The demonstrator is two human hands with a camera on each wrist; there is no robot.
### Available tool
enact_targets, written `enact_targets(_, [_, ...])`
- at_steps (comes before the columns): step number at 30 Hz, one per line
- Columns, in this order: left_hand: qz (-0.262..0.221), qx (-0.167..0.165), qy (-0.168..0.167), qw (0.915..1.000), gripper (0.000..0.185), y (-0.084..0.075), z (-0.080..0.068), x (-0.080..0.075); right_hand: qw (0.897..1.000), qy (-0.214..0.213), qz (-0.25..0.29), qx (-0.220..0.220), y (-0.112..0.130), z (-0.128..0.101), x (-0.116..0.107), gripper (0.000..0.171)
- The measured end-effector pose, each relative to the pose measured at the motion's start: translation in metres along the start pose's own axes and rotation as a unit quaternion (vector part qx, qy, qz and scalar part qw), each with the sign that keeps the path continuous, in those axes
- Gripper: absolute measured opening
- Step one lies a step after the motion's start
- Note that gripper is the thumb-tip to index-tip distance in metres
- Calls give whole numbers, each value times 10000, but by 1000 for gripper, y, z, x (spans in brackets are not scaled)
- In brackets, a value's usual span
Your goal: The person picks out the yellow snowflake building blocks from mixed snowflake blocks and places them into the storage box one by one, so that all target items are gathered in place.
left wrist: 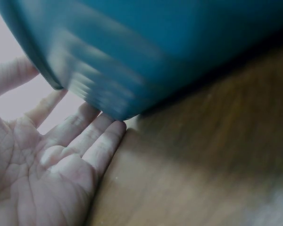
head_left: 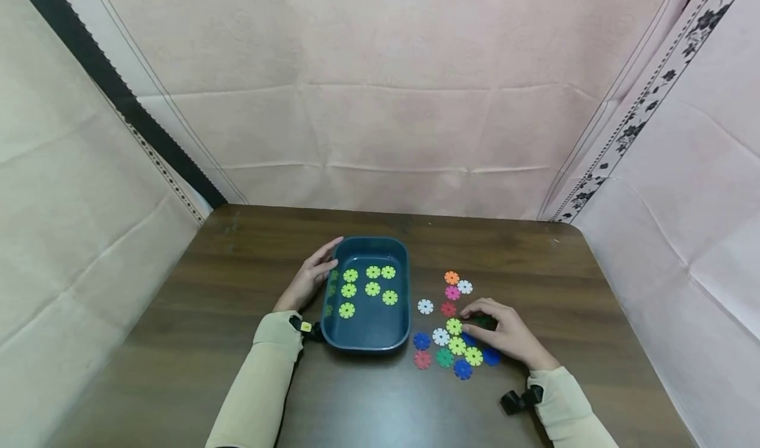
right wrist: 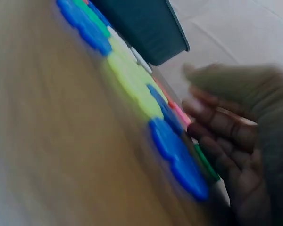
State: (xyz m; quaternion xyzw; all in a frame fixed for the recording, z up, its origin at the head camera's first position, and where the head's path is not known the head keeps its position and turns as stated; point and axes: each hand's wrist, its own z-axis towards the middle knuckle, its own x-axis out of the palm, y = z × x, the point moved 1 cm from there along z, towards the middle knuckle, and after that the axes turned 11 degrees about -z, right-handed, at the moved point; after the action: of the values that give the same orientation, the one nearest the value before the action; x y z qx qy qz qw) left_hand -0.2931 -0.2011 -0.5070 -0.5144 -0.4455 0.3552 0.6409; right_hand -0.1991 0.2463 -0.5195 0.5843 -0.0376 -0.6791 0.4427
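The left hand (head_left: 309, 278) lies flat and open against the left wall of a dark teal tray (head_left: 400, 332), fingers (left wrist: 92, 134) straight along its rim. The tray sits mid-bench (head_left: 178, 316) and holds seven yellow-green notched discs (head_left: 372, 289), flat and round like small gears. Just right of it, loose discs (head_left: 441, 337) in blue, red, white, green, orange and pink lie scattered. The right hand (head_left: 505, 332) rests on this scatter, fingers curled over a dark green disc (head_left: 482, 320); whether they pinch it I cannot tell.

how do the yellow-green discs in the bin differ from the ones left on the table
The yellow-green notched plastic discs in the dark teal plastic bin lie spread apart; the yellow-green discs on the brown wooden table sit packed among other colours, beside the right hand. More lie in the bin. Same shape and colour.
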Motion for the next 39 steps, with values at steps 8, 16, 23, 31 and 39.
enact_targets(8, [114,-12,23,9999,51,-3,4,-1,9968,-199,-693,-336,3,5,8,31])
enact_targets(16, [117,-7,18,9999,51,-2,5,-2,9960,-90,-852,-233,5,6,8,27])
enact_targets(23, [151,-29,0,9999,50,2,3,-2,9968,-25,-773,-208,6,4,8,27])
enact_targets(31, [121,-72,-3,9999,49,4,2,-3,9977,-15,-663,-111,3,2,9,29])
enact_targets(39, [48,-59,38,10000,50,1,1,0,9994,-134,-313,-81,5,1,8,24])
